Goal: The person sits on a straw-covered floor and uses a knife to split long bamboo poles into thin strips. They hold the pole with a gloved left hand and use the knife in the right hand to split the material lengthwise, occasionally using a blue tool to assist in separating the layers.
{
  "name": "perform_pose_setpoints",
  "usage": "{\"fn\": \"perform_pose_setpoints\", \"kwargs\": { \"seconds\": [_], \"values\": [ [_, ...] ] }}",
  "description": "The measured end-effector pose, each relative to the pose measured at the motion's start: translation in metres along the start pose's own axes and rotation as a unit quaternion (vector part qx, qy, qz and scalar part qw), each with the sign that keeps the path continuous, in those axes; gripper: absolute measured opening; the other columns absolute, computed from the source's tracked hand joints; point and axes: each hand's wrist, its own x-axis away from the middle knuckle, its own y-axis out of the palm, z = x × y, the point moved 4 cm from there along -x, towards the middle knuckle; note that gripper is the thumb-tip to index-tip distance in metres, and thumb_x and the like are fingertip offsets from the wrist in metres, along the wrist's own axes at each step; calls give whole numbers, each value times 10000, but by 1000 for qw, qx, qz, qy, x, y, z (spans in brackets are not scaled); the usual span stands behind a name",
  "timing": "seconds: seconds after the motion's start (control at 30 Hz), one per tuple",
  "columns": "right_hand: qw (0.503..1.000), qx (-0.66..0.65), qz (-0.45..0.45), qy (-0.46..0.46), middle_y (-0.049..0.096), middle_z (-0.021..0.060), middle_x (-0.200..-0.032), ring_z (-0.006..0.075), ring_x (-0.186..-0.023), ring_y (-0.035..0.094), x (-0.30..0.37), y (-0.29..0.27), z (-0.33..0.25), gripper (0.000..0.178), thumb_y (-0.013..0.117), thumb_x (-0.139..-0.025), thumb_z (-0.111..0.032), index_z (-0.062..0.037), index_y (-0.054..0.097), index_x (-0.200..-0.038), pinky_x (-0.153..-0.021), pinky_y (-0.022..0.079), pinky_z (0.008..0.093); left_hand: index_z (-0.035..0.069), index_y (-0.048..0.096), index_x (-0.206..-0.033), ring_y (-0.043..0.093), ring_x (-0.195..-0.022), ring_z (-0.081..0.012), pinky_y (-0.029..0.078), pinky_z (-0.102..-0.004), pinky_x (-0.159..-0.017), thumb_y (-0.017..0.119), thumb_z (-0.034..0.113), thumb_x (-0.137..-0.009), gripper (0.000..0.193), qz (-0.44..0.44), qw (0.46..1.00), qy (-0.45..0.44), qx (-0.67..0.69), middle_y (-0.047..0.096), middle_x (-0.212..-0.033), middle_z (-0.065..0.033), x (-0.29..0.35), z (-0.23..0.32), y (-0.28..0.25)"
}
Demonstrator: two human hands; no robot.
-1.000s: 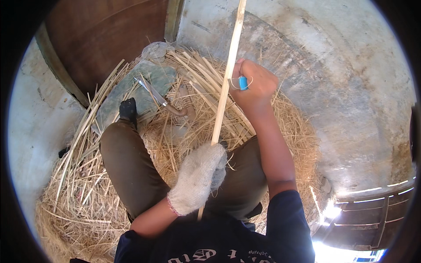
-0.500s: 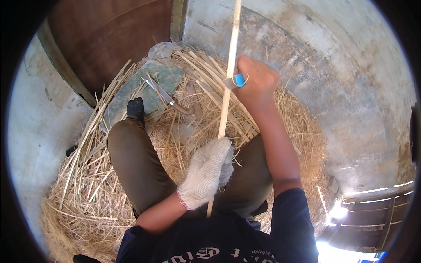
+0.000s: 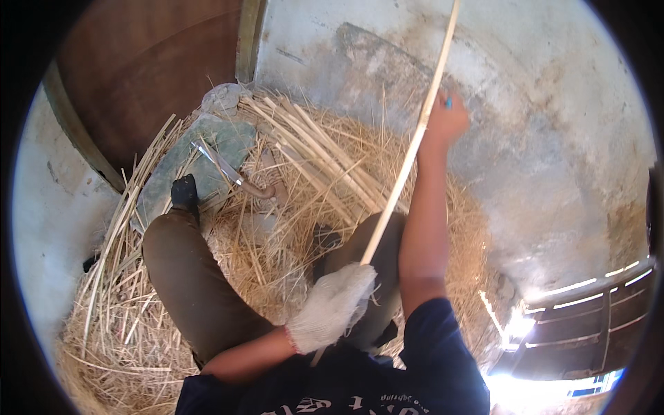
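pale wooden strip (image 3: 399,181), one: slantwise above the right thigh (image 3: 373,238); probably light, stiff, splintery, best held mid-length. gloved left hand (image 3: 333,308): wrapped round its lower part. right hand (image 3: 448,119): curled at upper length, exact hold unclear. beyond: curved-handled blade (image 3: 223,164), loose straw (image 3: 138,339).

My gloved left hand (image 3: 333,309) hides part of the pale strip (image 3: 409,158), whose far end the top edge cuts off.
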Motion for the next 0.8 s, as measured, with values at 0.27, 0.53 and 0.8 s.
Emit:
{"fn": "perform_pose_setpoints", "kwargs": {
  "seconds": [0.27,0.53,0.8],
  "values": [
    [973,-151,-137,-108,584,83,-564,204,-515,581,60,21,-58,131,683,-800,-147,-66,650,-702,-502,448,358,129,510,-847,309,-469,-56,242,-240,-438,548,371,-1075,335,94,989,110,39,344,-606,70,-1,41,-39],
    [923,-123,-146,-333,621,39,-568,245,-462,611,126,26,-118,94,736,-777,-159,-169,647,-750,-450,475,377,116,559,-920,373,-496,-37,294,-218,-448,561,325,-1077,261,184,966,179,-4,415,-628,73,14,66,-60],
    [875,-164,-185,-416,566,16,-568,196,-460,585,148,15,-143,157,726,-849,-133,-136,601,-754,-419,431,348,95,584,-967,417,-540,-35,341,-213,-477,543,297,-1084,236,184,967,177,-21,470,-680,60,18,76,-73]
  ]
}}
